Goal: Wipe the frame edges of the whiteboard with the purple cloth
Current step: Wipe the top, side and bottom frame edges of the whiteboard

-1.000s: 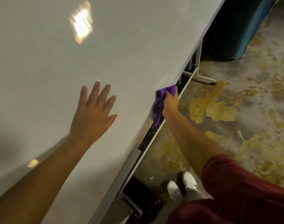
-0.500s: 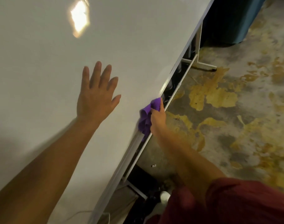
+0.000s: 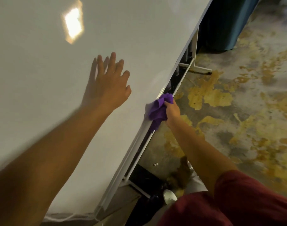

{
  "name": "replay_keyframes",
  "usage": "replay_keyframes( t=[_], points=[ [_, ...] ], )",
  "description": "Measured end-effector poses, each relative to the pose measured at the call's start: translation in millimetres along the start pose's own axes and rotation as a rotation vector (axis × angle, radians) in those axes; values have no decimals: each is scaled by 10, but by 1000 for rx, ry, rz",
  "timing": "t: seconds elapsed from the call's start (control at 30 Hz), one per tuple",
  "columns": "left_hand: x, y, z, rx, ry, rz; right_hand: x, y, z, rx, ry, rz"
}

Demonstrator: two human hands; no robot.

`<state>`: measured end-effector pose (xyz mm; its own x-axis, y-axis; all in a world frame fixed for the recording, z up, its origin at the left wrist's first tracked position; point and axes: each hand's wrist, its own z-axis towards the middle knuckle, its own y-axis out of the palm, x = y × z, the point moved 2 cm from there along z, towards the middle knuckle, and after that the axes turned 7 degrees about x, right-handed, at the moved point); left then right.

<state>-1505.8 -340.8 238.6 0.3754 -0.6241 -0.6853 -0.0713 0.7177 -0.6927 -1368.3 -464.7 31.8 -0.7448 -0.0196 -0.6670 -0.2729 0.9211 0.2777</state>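
Note:
A large whiteboard point(image 3: 49, 79) fills the left of the view, its pale bottom frame edge point(image 3: 133, 147) running diagonally from upper right to lower left. My right hand point(image 3: 171, 110) grips a bunched purple cloth point(image 3: 157, 110) and holds it against that bottom frame edge, about midway along it. My left hand point(image 3: 107, 85) lies flat on the board's surface with fingers spread, to the left of the cloth. A lamp's glare point(image 3: 73, 24) reflects high on the board.
Under the board run a white stand rail point(image 3: 182, 79) and a foot point(image 3: 196, 68). The concrete floor point(image 3: 237, 111) is stained with yellow patches. A dark teal curtain point(image 3: 227, 26) hangs at the upper right. My white shoe point(image 3: 169, 195) and red shorts point(image 3: 237, 201) show below.
My right hand slid the cloth down-left along the bottom frame edge, then back up a little. My left hand stayed flat on the board while the view shifted.

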Motion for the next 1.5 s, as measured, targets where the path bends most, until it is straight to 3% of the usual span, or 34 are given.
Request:
replay_keyframes(
  t=[0.17,0.27,0.43,0.67,0.93,1.23,1.5],
  points=[
    [-175,26,-400,-20,51,70,-106,-401,-101,133,32,79],
    [-103,-10,-401,-31,-14,92,49,-542,-207,150,95,27],
    [-14,5,-473,-31,-27,112,431,-364,-497,18,254,13],
    [-61,-37,-769,-52,-150,43,778,-63,-782,-126,320,-45],
    [-98,-110,-1076,-81,-95,-98,1148,91,-918,-159,230,-178],
    [-6,-245,-1556,-194,-96,-80,1717,30,-1409,-184,297,-189],
    [-85,-182,-1979,-133,-64,-39,2246,-13,-1943,-226,345,-287]
  ],
)
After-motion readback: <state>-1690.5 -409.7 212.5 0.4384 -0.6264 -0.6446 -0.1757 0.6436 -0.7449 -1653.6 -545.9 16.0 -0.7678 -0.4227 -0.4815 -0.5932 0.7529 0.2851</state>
